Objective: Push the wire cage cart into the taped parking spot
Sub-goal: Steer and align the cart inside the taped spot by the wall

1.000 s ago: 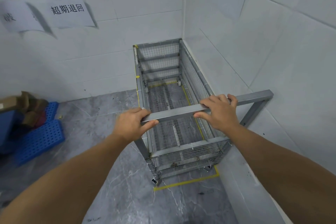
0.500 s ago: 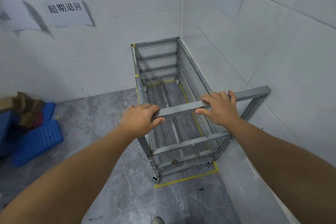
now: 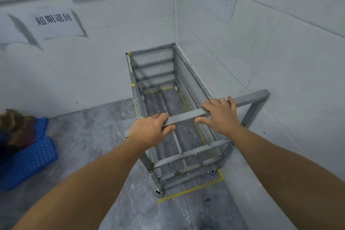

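Wire cage cart (image 3: 179, 110) sits deep in the corner at 12 o'clock, far end by the back wall, right side along the side wall (image 3: 280, 61); near end looks just inside the yellow tape (image 3: 190, 190) at 6 o'clock. Both hands clamped on the handle bar (image 3: 186, 116): left hand (image 3: 149, 130) wrapped at 9 o'clock end, right hand (image 3: 222, 115) w/ fingers over the top. Risk, I'd say: more shove jams the frame vs the wall, or the near left caster (image 3: 159, 191) drifts over the tape. Blue crates (image 3: 31, 157) well apart at 9 o'clock.
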Demonstrator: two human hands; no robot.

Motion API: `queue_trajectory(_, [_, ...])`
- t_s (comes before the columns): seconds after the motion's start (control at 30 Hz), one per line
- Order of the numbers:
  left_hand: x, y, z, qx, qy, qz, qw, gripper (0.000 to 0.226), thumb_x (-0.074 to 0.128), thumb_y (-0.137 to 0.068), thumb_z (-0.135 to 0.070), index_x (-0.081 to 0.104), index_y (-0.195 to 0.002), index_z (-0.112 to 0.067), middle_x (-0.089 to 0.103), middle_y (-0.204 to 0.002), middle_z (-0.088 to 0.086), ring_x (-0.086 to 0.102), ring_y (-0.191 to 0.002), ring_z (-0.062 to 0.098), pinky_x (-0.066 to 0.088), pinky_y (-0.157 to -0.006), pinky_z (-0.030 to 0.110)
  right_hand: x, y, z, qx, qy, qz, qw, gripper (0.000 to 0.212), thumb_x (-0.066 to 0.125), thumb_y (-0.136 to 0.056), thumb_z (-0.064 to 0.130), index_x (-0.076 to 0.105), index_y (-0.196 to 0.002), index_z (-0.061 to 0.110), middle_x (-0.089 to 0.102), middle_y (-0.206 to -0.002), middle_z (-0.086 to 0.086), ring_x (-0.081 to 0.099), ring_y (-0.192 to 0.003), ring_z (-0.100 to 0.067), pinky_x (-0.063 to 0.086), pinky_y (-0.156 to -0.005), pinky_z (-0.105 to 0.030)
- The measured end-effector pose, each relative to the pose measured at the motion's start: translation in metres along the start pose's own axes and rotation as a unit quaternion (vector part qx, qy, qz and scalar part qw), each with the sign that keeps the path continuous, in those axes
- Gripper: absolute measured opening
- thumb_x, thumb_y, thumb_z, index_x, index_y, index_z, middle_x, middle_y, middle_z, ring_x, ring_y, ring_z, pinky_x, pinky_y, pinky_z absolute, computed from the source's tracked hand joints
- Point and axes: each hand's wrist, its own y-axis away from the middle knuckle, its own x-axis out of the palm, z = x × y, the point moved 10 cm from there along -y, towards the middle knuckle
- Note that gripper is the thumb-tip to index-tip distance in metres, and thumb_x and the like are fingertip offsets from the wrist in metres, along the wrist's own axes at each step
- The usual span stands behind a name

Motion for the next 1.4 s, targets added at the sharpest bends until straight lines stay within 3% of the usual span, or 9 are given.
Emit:
queue_trajectory(0.17, [0.0, 0.002, 0.001, -0.016, -0.002, -0.004, 1.0, 0.047, 0.015, -0.085, -0.077, 0.035, -0.088, -0.035, 0.046, -0.072, -0.013, 0.047, -0.056, 0.012, 0.034, -0.046, 0.029, -0.006, 0.004, 0.005, -0.028, -0.007, -0.033, 0.999, 0.061, 0.029, -0.076, 0.087, 0.058, -0.103, 0.04, 0.057, -0.099, 0.014, 0.046, -0.105, -0.018, 0.01, -0.106, -0.05])
queue_trajectory(0.37, [-0.001, 0.001, -0.004, -0.059, -0.017, -0.009, 0.998, 0.045, 0.018, -0.086, -0.076, 0.036, -0.086, -0.034, 0.048, -0.074, -0.012, 0.044, -0.059, 0.009, 0.032, -0.053, 0.03, -0.01, 0.002, 0.003, -0.103, 0.011, -0.007, 0.995, 0.057, 0.027, -0.085, 0.078, 0.056, -0.114, 0.038, 0.059, -0.104, 0.013, 0.05, -0.103, -0.016, 0.024, -0.1, -0.044])
queue_trajectory(0.53, [-0.001, -0.001, -0.01, -0.102, -0.025, -0.031, 0.994, 0.048, 0.023, -0.087, -0.076, 0.041, -0.085, -0.032, 0.047, -0.075, -0.013, 0.046, -0.063, 0.013, 0.035, -0.062, 0.032, -0.015, -0.003, -0.011, -0.144, 0.047, -0.005, 0.988, 0.056, 0.028, -0.088, 0.073, 0.058, -0.114, 0.034, 0.063, -0.104, 0.008, 0.053, -0.1, -0.021, 0.032, -0.096, -0.043])
queue_trajectory(0.7, [0.003, -0.006, -0.009, -0.102, -0.032, 0.0, 0.994, 0.052, 0.018, -0.085, -0.076, 0.043, -0.089, -0.03, 0.054, -0.083, -0.009, 0.054, -0.072, 0.015, 0.043, -0.066, 0.034, -0.018, -0.004, -0.01, -0.166, 0.059, -0.042, 0.984, 0.052, 0.035, -0.087, 0.071, 0.063, -0.107, 0.033, 0.065, -0.095, 0.005, 0.057, -0.089, -0.024, 0.039, -0.084, -0.043])
queue_trajectory(0.9, [0.003, -0.003, -0.009, -0.134, -0.04, 0.012, 0.99, 0.06, 0.01, -0.081, -0.08, 0.044, -0.092, -0.032, 0.057, -0.088, -0.008, 0.048, -0.076, 0.014, 0.037, -0.072, 0.036, -0.012, -0.01, -0.014, -0.144, 0.034, 0.03, 0.989, 0.059, 0.024, -0.083, 0.079, 0.055, -0.113, 0.038, 0.06, -0.108, 0.009, 0.049, -0.104, -0.02, 0.029, -0.094, -0.044])
queue_trajectory(1.03, [0.009, -0.001, -0.008, -0.166, -0.027, 0.022, 0.986, 0.065, 0.007, -0.079, -0.083, 0.045, -0.095, -0.032, 0.053, -0.088, -0.008, 0.042, -0.077, 0.013, 0.034, -0.077, 0.039, -0.012, -0.011, -0.025, -0.118, 0.031, 0.072, 0.99, 0.058, 0.028, -0.082, 0.08, 0.052, -0.117, 0.04, 0.057, -0.115, 0.01, 0.043, -0.114, -0.02, 0.022, -0.104, -0.057])
queue_trajectory(1.23, [0.01, -0.001, -0.008, -0.191, -0.01, 0.027, 0.981, 0.069, 0.007, -0.077, -0.085, 0.046, -0.097, -0.032, 0.053, -0.09, -0.008, 0.044, -0.08, 0.014, 0.035, -0.083, 0.042, -0.021, -0.002, -0.048, -0.088, 0.039, 0.023, 0.995, 0.056, 0.023, -0.083, 0.078, 0.054, -0.11, 0.04, 0.061, -0.109, 0.011, 0.048, -0.11, -0.021, 0.016, -0.103, -0.056])
queue_trajectory(1.4, [0.01, 0.002, -0.009, -0.188, -0.036, -0.012, 0.981, 0.065, 0.013, -0.085, -0.08, 0.05, -0.102, -0.029, 0.058, -0.091, -0.007, 0.052, -0.085, 0.019, 0.036, -0.082, 0.042, -0.021, 0.001, -0.048, -0.102, 0.039, -0.031, 0.994, 0.051, 0.028, -0.086, 0.074, 0.057, -0.107, 0.038, 0.061, -0.101, 0.011, 0.049, -0.101, -0.021, 0.02, -0.1, -0.054])
